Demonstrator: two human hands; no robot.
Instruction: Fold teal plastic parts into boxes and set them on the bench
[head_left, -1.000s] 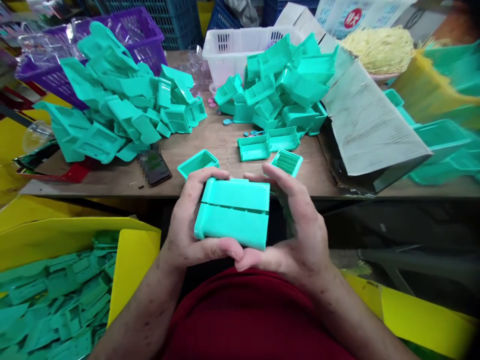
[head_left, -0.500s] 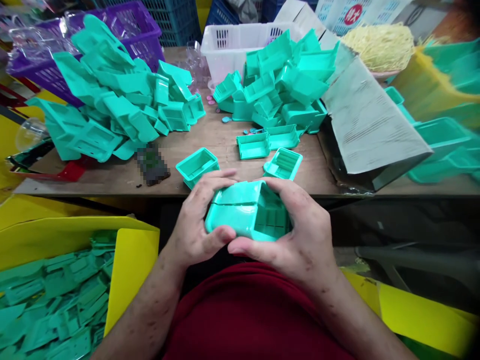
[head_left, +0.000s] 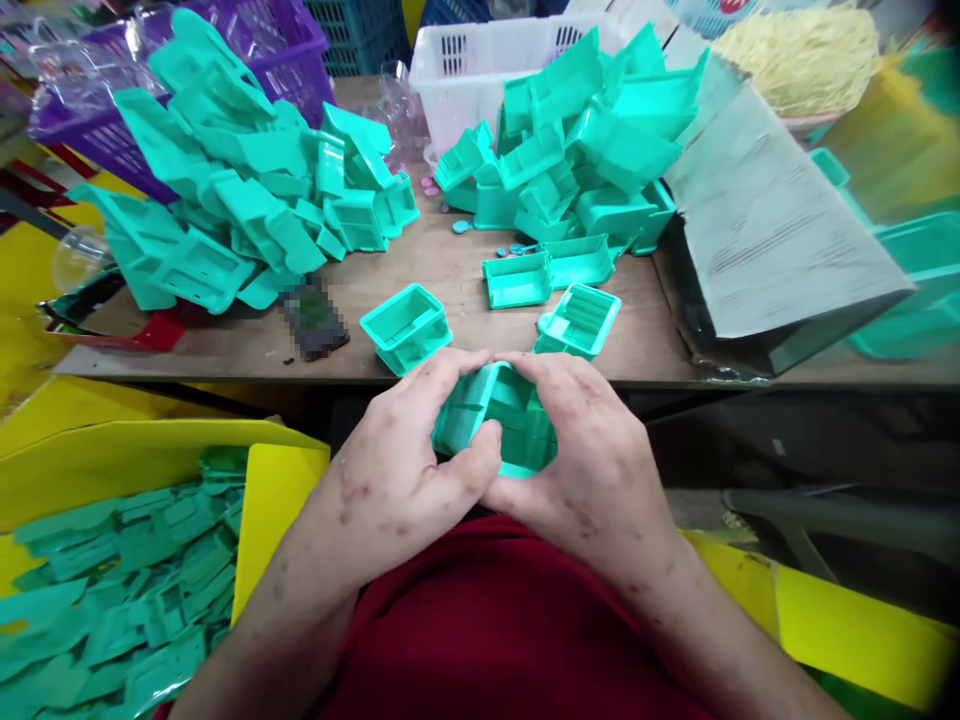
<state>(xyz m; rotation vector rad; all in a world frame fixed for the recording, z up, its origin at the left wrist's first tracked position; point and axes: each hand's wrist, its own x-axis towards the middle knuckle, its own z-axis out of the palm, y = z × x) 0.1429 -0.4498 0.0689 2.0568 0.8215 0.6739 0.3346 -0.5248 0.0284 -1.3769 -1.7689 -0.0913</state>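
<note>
A hollow green plastic piece (head_left: 517,440) is gripped between both hands, in front of the table's front edge; its open side faces up toward the camera. My left hand (head_left: 420,450) wraps round its left side, thumb on the near edge. On the right side, my right hand (head_left: 592,440) is closed round it, its thumb near the left one. Fingers cover much of the piece. Just beyond the hands, a green box-shaped part (head_left: 406,325) stands on the left and another (head_left: 581,318) on the right. Two joined green trays (head_left: 519,280) lie behind them.
Piles of green parts lie at the left (head_left: 247,190) and right (head_left: 562,140) of the wooden table (head_left: 442,270). Behind are a purple basket (head_left: 97,130) and white basket (head_left: 457,100). A cardboard box (head_left: 787,220) stands right; a yellow bin (head_left: 281,500) holds green parts lower left.
The green piece has turned so that its opening faces the camera more. My left hand has come further over its left side. The whole view has shifted slightly.
</note>
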